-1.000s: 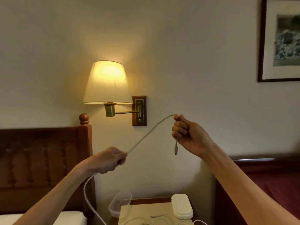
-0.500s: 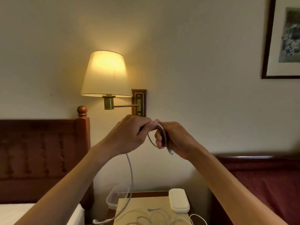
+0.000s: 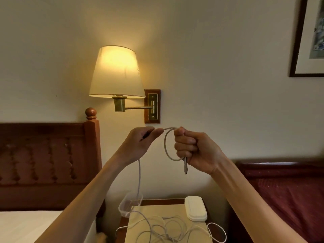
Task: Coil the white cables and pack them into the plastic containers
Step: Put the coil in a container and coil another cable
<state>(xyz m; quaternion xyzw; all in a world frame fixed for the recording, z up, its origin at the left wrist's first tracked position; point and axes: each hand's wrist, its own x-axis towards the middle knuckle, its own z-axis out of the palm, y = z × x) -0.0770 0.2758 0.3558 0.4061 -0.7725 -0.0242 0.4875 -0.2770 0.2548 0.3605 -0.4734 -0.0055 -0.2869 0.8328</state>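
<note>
- Head view: both hands raised in front of the wall, below the lamp (image 3: 116,74), presumably to let the slack hang free while coiling.
- Right hand (image 3: 194,151): fist closed round the cable (image 3: 165,146), plug end poking out below the little finger, pointing down. Held that way probably to anchor the coil's start.
- One loop formed, hanging from the top of the right fist and curving back into its lower side.
- Left hand (image 3: 140,142): thumb and fingertips pinching the cable just beside the right fist, other fingers loosely curled. Placed close, likely to feed the next turn across.
- From the left hand, cable dropping straight down to the nightstand (image 3: 175,210), passing in front of a clear container (image 3: 130,206) at the table's back left corner.
- On the tabletop: a loose tangle (image 3: 166,228) of white cable, not yet coiled; cannot tell how many separate cables.
- White lidded container (image 3: 195,207) at the back right of the table, closed, apart from the tangle.
- Judgement: coiling barely begun, one turn made, most of the length left; packing not started.
- Risk, as a guess: the trailing length snagging in the tangle while being drawn up.
</note>
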